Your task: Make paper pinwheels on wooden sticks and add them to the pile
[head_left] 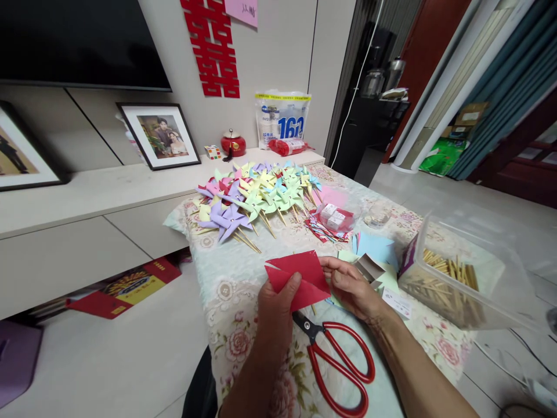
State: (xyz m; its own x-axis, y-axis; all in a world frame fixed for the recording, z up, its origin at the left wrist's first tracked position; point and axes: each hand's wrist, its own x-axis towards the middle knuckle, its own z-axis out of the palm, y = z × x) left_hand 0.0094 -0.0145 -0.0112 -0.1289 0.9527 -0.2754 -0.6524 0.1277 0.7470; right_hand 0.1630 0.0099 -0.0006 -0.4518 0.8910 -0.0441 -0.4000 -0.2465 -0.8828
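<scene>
- Red-handled, dark-bladed metal scissors: on table.
- Left hand: pinching slit red paper square, thumb uppermost.
- Right hand: fingers curled at paper's right edge; grip cannot be determined.
- Pastel paper pinwheels on wooden sticks: beyond paper.

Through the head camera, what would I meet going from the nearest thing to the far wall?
Red-handled scissors → red paper in the left hand → paper pinwheels → red lidded pot → red cut-out on the wall.

Home living rm: wall TV, framed pic, low cab., curtain.
</scene>
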